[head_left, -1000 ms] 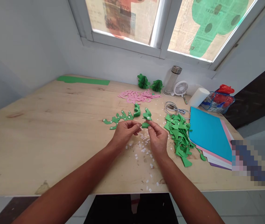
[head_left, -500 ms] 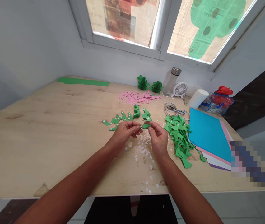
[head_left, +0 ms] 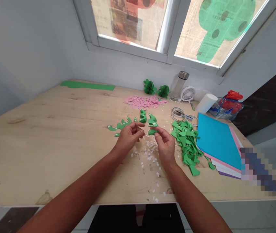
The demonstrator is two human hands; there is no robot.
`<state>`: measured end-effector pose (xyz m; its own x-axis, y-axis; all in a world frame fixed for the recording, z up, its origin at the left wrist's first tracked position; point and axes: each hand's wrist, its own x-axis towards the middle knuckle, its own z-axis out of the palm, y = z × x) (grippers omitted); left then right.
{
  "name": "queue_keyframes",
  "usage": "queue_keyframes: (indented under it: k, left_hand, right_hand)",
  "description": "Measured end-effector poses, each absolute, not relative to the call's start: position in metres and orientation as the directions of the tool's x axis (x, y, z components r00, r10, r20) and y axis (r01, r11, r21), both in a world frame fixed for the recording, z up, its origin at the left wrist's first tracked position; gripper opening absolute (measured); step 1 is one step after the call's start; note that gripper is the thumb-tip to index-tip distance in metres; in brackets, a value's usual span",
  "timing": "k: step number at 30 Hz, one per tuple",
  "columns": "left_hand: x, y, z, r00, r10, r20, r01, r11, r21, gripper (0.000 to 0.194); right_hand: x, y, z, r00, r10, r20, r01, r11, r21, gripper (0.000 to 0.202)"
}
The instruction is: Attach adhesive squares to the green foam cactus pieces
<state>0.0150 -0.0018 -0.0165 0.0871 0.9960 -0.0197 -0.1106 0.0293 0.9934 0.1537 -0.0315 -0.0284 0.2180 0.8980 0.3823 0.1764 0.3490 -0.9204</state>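
The wooden worktop (head_left: 43,149) carries all components. At its right side lies a fanned stack of coloured sheets (head_left: 218,139), blue uppermost. Immediately left of the sheets is a pile of green offcuts (head_left: 188,142). Toward the wall, pink cutouts (head_left: 141,102) form a loose, flat spread. The left hand (head_left: 127,137) is part open, forefinger separated from thumb by a narrow gap; the view is too small to tell whether a scrap sits at its fingertips. The right hand (head_left: 166,145) faces it, thumb and forefinger closed on a green cutout (head_left: 152,132). This cutout lies between the two hands: its right end is at the right fingers, and its free end projects left, clear of the left fingers. Green tabbed pieces (head_left: 123,124) lie beyond the left hand, partly hidden by it. Just beyond the right fingers is a curved green section (head_left: 152,117); whether it joins the held cutout cannot be determined. Small white bits (head_left: 150,158) are scattered between the forearms.
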Motion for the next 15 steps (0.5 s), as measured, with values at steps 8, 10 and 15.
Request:
queue_keyframes:
  k: [8, 10, 15]
  left_hand:
    - [0.0133, -0.0048, -0.0122, 0.4, 0.895, -0.195, -0.277, 0.321, 0.906, 0.026]
    - [0.0129, -0.004, -0.0147, 0.386, 0.902, -0.193, -0.299, 0.32, 0.899, 0.027]
    - [0.012, -0.0026, -0.019, 0.361, 0.915, -0.178, -0.31, 0.298, 0.903, 0.027]
  right_hand:
    - [0.1531, -0.0316, -0.0296, 0.206, 0.899, 0.386, 0.168, 0.356, -0.919, 0.023]
    - [0.153, -0.0313, -0.0308, 0.201, 0.895, 0.397, 0.17, 0.367, -0.914, 0.022]
    - [0.1541, -0.0308, -0.0317, 0.175, 0.898, 0.404, 0.172, 0.376, -0.91, 0.023]
